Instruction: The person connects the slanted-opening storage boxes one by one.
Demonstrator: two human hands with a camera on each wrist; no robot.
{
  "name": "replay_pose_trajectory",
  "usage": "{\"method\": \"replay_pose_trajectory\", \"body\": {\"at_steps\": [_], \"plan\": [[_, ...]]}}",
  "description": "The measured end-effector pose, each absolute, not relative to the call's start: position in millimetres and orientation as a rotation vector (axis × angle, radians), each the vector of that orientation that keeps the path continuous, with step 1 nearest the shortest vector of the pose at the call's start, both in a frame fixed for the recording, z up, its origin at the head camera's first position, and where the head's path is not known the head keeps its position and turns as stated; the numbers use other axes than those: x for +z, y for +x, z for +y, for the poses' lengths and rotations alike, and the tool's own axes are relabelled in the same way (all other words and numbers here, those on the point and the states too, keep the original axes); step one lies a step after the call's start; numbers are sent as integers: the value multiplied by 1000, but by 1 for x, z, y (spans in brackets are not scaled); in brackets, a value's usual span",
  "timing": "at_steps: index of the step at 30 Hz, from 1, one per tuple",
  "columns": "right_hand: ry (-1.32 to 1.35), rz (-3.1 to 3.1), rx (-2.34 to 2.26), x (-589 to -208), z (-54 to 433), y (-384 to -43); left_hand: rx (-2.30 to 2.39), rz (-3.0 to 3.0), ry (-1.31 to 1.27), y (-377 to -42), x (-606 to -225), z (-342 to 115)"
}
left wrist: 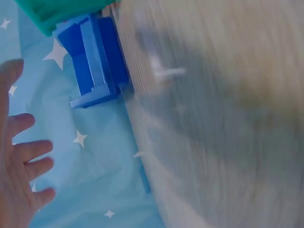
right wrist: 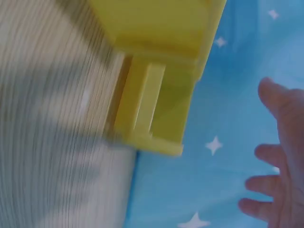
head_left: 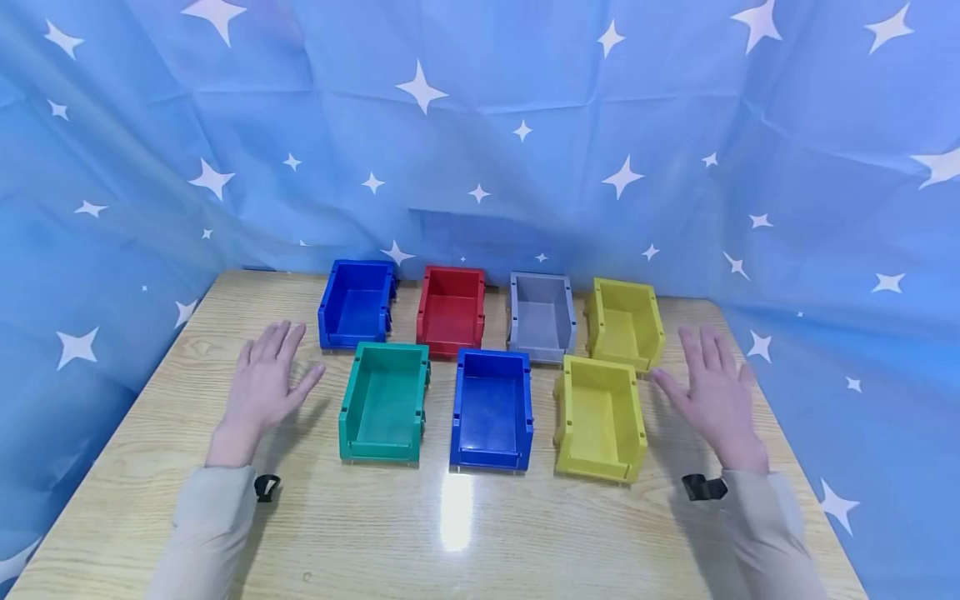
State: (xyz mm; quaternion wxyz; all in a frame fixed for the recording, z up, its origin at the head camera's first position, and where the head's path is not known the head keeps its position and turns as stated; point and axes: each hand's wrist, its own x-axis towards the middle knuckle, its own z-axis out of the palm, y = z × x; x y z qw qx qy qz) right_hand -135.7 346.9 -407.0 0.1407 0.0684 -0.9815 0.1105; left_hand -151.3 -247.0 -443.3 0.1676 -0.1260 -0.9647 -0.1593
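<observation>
My left hand (head_left: 262,383) is spread above the table, left of the green bin (head_left: 386,404) and the back-row blue bin (head_left: 357,304), holding nothing. My right hand (head_left: 714,396), also spread and holding nothing, hovers right of the front yellow bin (head_left: 600,421) and the back yellow bin (head_left: 625,325). Between these stand a front blue bin (head_left: 491,410), a red bin (head_left: 452,310) and a grey bin (head_left: 542,317). No contents show in the bins. The left wrist view has the left fingers (left wrist: 33,151) apart from a blue bin; the right wrist view has the right fingers (right wrist: 261,185) apart from the yellow bins.
The bins stand in two rows on a light wooden table (head_left: 360,533). A blue curtain with white stars (head_left: 480,142) hangs behind the table and along both sides. A bright light reflection lies on the tabletop before the front blue bin.
</observation>
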Motion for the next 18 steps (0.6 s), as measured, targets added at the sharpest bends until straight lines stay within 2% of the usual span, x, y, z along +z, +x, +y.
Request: {"method": "replay_pose_trajectory", "body": {"at_steps": [6, 18], "plan": [[329, -2605, 522, -408, 320, -135, -630, -2552, -468, -150, -452, -239], [529, -2462, 729, -402, 250, -136, -893, -2523, -498, -141, -452, -214]]}}
